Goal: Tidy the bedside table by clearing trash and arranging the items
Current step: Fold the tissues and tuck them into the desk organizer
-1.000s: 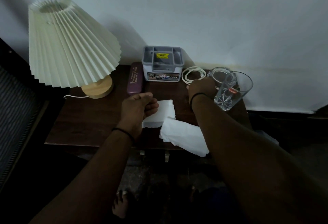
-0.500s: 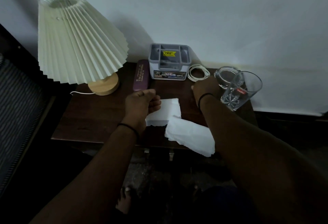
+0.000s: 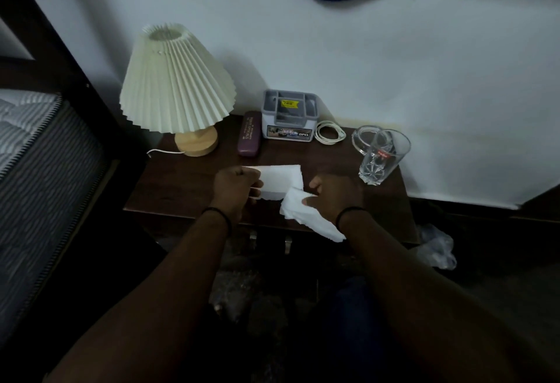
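Clearly printed "OPEL" across the grey organiser [image 3: 289, 115] at the bedside table's [image 3: 188, 182] back edge, yellow sticker illegible. Left hand [image 3: 235, 187] curled around a white tissue [image 3: 280, 181] mid-table. Right hand [image 3: 335, 197] pinching a second, crumpled tissue [image 3: 306, 219] at the front edge.

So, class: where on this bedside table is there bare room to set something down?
Bare wood lies between the pleated cream lamp, the left hand and the dark table's front-left edge. The back row, purple case to clear tumbler, is crowded.
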